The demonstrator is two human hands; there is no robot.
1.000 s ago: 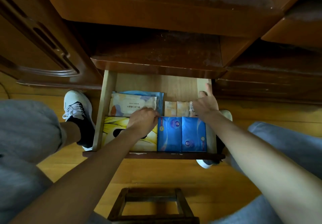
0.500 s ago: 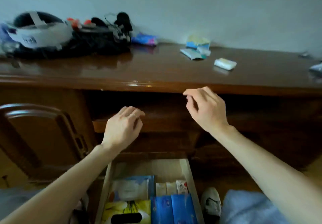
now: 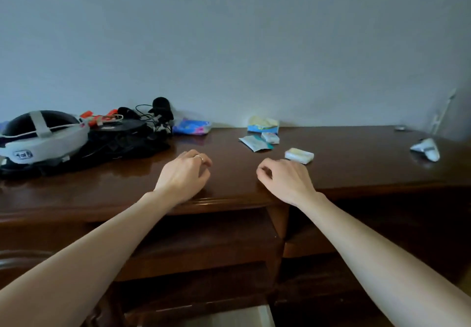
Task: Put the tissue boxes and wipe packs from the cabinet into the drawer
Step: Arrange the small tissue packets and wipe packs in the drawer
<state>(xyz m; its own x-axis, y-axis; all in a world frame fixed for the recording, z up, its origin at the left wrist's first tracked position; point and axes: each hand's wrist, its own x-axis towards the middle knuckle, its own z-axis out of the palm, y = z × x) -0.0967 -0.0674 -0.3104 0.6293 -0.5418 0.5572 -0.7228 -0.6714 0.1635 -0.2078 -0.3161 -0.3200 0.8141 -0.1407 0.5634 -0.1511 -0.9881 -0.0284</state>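
Note:
Both my hands hover empty over the dark wooden cabinet top (image 3: 356, 163). My left hand (image 3: 184, 174) has loosely curled fingers near the front edge. My right hand (image 3: 285, 177) is half curled just in front of a small white wipe pack (image 3: 298, 155). Farther back lie a teal sachet (image 3: 253, 143), a small white pack (image 3: 270, 137), a yellow and blue tissue pack (image 3: 263, 124) against the wall, and a blue and pink pack (image 3: 191, 126). Only the back edge of the open drawer (image 3: 229, 316) shows at the bottom; its contents are out of sight.
A white headset (image 3: 38, 138) and a heap of black cables and gear (image 3: 127, 135) fill the left of the top. A crumpled white item (image 3: 425, 148) lies at the right. An open shelf (image 3: 204, 245) sits beneath the top.
The view has swung up from the drawer to the cabinet top. Both hands left the packs in the drawer and rose to the cabinet top, empty.

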